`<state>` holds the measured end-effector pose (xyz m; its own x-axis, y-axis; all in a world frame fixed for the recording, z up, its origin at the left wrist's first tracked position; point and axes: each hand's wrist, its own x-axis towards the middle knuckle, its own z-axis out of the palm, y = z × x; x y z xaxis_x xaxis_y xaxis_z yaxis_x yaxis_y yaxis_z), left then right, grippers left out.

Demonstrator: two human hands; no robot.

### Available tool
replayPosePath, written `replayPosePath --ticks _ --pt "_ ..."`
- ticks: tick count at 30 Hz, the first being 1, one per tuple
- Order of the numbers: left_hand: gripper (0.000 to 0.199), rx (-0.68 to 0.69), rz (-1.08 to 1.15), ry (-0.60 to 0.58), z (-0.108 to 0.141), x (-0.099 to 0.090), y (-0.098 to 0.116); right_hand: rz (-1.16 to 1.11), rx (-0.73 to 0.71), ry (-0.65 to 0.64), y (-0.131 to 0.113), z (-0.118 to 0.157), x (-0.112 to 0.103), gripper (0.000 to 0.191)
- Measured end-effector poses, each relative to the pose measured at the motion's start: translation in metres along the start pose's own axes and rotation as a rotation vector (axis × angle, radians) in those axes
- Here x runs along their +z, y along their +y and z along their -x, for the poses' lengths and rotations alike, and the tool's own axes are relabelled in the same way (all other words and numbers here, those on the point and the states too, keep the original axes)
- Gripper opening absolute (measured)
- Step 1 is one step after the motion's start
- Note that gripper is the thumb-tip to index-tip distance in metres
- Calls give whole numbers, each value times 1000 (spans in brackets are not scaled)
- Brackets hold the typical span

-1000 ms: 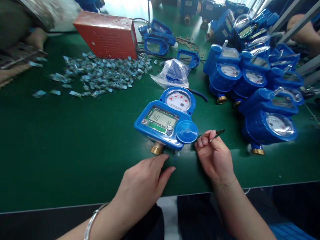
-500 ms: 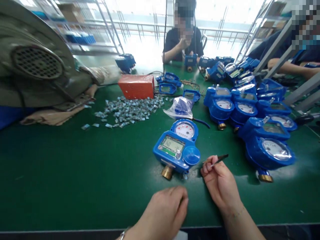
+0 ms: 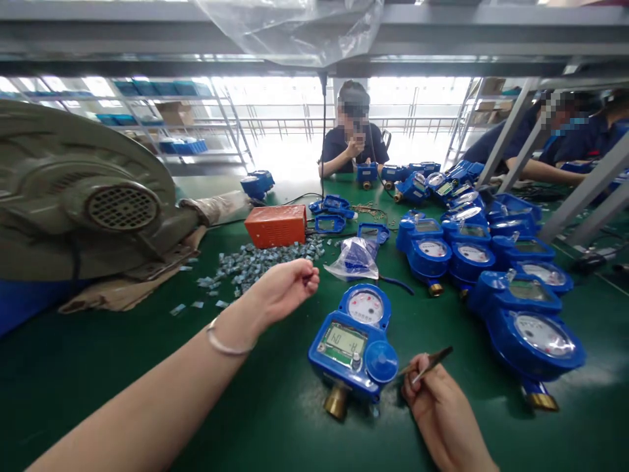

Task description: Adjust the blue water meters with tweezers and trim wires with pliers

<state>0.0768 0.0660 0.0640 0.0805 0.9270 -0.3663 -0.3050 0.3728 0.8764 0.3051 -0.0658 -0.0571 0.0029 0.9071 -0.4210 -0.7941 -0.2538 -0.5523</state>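
Observation:
A blue meter [image 3: 351, 347] with a small screen, a round dial and a brass end rests on the green table in front of me. My right hand [image 3: 435, 393] is beside it on the right, pinching dark tweezers [image 3: 435, 362]. Reaching forward, my left hand [image 3: 287, 288] has its fingers curled together above the near edge of a pile of small clear packets [image 3: 236, 265]; what they hold, if anything, is hidden. A plastic bag with purple contents [image 3: 356, 257] lies just right of that hand.
An orange-red box [image 3: 276, 226] sits behind the packets. On the left is a large green blower [image 3: 98, 196]. Several blue meters [image 3: 531, 334] crowd the right side. A metal frame [image 3: 511, 147] rises there. A person [image 3: 351, 137] sits across the table.
My left hand has moved forward and left from near the table's front edge to the packets. My right hand still pinches the tweezers beside the meter. The camera view has tilted up.

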Motion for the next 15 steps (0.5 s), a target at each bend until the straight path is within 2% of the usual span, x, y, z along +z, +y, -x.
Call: replayPosePath --ticks 3,6,10,15 --pt "13 29 -51 43 -61 20 -1 -2 1 -4 4 -5 -5 23" --pt "11 16 -145 80 -100 37 -9 -3 -19 -22 12 -14 -13 25" --pt "16 -26 -301 121 -121 45 -20 -9 -36 -52 19 -21 -17 31" --pt "24 -43 -434 114 -122 47 -24 -24 16 -74 23 -25 -16 37"
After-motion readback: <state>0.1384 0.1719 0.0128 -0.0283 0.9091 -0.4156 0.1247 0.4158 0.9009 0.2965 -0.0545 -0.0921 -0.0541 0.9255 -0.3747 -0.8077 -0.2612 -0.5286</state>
